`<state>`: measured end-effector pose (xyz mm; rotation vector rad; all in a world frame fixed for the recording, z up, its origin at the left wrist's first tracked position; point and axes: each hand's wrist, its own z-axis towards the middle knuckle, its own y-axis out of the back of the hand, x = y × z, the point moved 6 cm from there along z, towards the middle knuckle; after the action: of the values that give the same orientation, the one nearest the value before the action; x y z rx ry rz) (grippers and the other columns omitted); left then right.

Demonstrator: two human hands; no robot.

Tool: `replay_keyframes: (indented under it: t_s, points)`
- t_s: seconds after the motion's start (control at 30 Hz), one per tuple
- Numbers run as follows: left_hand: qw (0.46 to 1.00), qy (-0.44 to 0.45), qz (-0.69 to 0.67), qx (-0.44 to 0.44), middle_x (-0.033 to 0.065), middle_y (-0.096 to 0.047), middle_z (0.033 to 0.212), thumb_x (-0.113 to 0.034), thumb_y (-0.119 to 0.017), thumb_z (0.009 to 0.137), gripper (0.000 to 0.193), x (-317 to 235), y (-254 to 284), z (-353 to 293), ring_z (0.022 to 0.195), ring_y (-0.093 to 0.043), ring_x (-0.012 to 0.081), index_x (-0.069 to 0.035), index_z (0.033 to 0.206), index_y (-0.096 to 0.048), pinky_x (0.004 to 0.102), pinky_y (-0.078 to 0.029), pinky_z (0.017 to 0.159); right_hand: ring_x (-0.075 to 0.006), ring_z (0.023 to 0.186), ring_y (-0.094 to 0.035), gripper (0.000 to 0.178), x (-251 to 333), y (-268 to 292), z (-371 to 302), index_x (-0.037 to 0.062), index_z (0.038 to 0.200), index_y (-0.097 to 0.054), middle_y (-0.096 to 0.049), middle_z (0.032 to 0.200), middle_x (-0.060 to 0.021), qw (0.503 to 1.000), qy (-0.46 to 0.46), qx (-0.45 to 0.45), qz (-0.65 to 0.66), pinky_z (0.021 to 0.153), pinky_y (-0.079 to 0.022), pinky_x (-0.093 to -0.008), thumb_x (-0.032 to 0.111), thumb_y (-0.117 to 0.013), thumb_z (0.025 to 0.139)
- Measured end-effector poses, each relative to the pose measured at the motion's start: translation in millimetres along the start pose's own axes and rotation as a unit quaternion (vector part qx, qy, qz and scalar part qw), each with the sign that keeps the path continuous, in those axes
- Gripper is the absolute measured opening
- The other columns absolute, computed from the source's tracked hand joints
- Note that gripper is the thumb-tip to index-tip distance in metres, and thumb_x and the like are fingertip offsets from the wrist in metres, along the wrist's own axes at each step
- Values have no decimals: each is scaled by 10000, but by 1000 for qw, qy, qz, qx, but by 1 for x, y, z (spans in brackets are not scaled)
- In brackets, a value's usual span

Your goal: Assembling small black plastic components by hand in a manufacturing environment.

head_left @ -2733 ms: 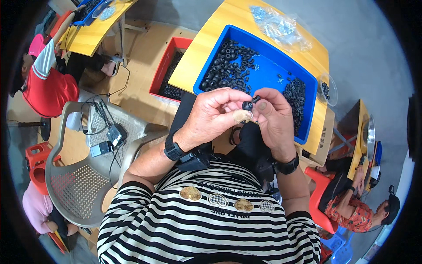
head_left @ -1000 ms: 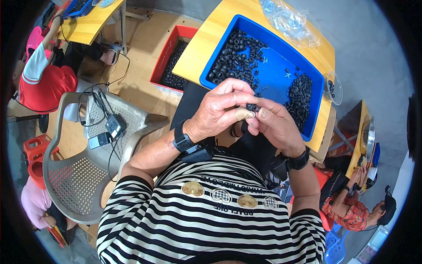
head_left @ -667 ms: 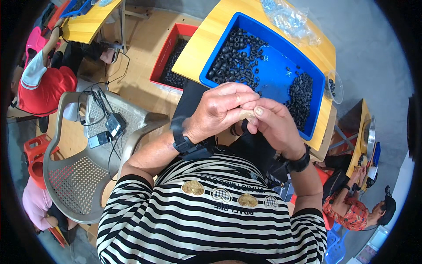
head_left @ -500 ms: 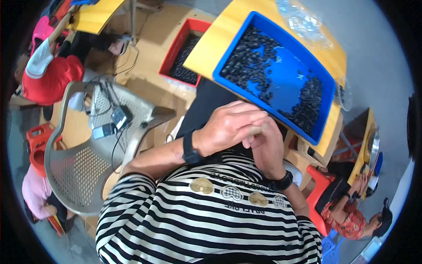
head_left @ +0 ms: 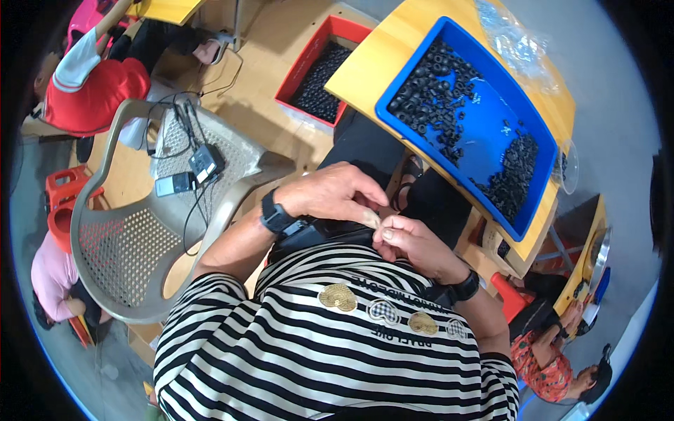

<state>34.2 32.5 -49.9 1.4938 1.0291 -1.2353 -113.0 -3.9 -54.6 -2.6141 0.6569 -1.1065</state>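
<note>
Short of the blue tray [head_left: 488, 123], a striped shirt [head_left: 323, 358] with heart patches [head_left: 338, 298] is nearest. Between it and the tray, the left hand [head_left: 330, 193] and the right hand [head_left: 415, 245] meet at the fingertips, a black band [head_left: 276, 212] on the left wrist and a second on the right. The left forefinger stands apart from its thumb, whose tip touches the right fingers; the right thumb and forefinger are together. I cannot tell whether either hand is clamped on anything, since the space under the fingertips is hidden. Inside the tray, black parts [head_left: 428, 98] lie in two heaps, rounded ones on its left and smaller ones [head_left: 517, 168] on its right. A yellow table [head_left: 372, 59] bears the tray, with a clear bag [head_left: 516, 38] past its far edge and a clear tub [head_left: 573, 172] just beside its right end. Well left of the tray, a grey chair [head_left: 126, 242] carries cables [head_left: 188, 126] and two devices [head_left: 175, 184]; nearer its left side, a red box [head_left: 298, 67] holds more black pieces [head_left: 323, 84]. Farther left of the tray are a person in a red top [head_left: 98, 98] and one in pink [head_left: 56, 270].
</note>
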Motion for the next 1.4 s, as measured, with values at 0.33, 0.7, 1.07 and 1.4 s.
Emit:
replay_keyframes:
  t_s: [0.33,0.7,1.07,1.4]
  points:
    - [989,73,-104,-70,56,-682,869,-141,-697,817,270,6,21,-10,793,-617,90,19,1025,-633,247,-498,719,-42,627,-512,102,64,35,-47,38,941,-603,-566,744,23,963,133,-119,-200,563,-421,-201,115,-583,876]
    - [980,15,-137,-143,15,-665,863,-46,-653,839,217,-28,42,20,780,-592,48,5,1049,-634,209,-494,706,-135,676,-578,141,131,125,-64,25,956,-600,-604,778,-55,776,260,-327,-473,627,-467,-277,71,-605,822]
    - [977,-13,-137,-164,42,-662,900,-20,-626,851,244,-38,40,33,828,-616,83,10,1094,-618,217,-500,764,-296,826,-602,282,141,143,-17,84,1029,-604,-602,865,-118,649,267,-333,-630,731,-489,-386,67,-666,754]
    - [964,-10,-173,-202,38,-660,879,-30,-614,864,222,-30,51,28,775,-603,76,7,1083,-621,207,-489,699,-268,770,-613,134,166,107,-5,63,905,-637,-615,832,-100,695,318,-251,-594,677,-493,-356,70,-631,771]
